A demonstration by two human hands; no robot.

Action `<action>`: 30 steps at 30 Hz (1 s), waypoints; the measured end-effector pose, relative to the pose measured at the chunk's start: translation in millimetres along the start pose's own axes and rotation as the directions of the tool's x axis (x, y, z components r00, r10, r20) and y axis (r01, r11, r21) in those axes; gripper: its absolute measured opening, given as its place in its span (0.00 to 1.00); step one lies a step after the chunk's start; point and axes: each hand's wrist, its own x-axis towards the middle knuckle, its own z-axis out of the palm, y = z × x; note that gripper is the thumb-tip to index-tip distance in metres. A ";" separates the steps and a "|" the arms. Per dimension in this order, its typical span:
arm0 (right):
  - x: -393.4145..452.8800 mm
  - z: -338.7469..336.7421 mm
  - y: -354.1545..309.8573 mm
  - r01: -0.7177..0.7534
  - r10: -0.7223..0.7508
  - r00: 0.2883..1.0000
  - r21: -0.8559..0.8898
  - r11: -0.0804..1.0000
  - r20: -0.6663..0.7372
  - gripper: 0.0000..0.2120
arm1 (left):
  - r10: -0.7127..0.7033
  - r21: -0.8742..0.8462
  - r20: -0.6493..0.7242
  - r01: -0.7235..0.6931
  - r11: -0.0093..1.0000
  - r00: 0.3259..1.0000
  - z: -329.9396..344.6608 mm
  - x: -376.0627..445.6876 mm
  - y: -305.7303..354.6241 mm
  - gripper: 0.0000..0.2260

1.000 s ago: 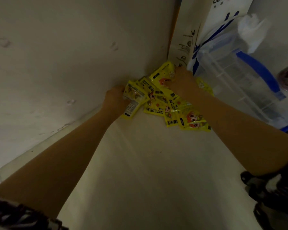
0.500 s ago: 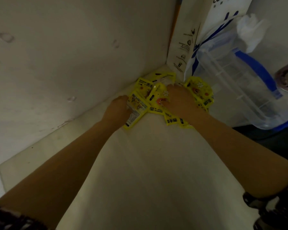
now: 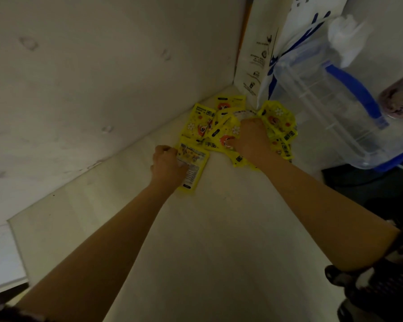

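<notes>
Fingers (image 3: 165,150) grip yellow packets (image 3: 197,126) where table (image 3: 207,228) meets wall (image 3: 79,77).

left: wall (image 3: 102,89) blocks | back-right: carton (image 3: 251,54) and clear bin (image 3: 323,101) hem the packets (image 3: 196,126) into the corner | front: table (image 3: 207,252) gives open approach

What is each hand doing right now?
Left hand: grips one yellow packet.
Right hand: on the packet pile; grip cannot be told.
</notes>
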 end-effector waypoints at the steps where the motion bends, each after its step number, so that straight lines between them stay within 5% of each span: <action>1: 1.9 0.5 0.7 -0.016 0.016 1.000 0.038 0.999 -0.015 0.28 | -0.016 0.007 0.005 0.016 1.000 1.000 0.8 0.2 -1.1 0.16; 11: -8.8 -0.5 12.7 -0.063 0.079 0.994 0.196 0.979 -0.072 0.32 | -0.121 -0.079 0.018 0.122 0.989 0.993 -3.0 -19.4 -9.0 0.14; 17: -46.3 -2.4 25.8 0.049 0.008 0.991 0.425 0.904 -0.132 0.34 | -0.144 -0.273 -0.022 0.133 0.953 0.989 -1.0 -49.3 -12.4 0.15; 24: -122.0 -7.9 34.2 0.031 0.044 0.991 0.543 0.839 -0.124 0.19 | -0.200 -0.591 0.100 0.219 0.776 0.975 4.1 -102.9 -23.9 0.05; 30: -182.8 3.1 55.1 -0.071 0.105 0.994 0.556 0.828 -0.031 0.17 | -0.213 -0.742 0.151 0.253 0.620 0.965 16.7 -157.1 -40.5 0.08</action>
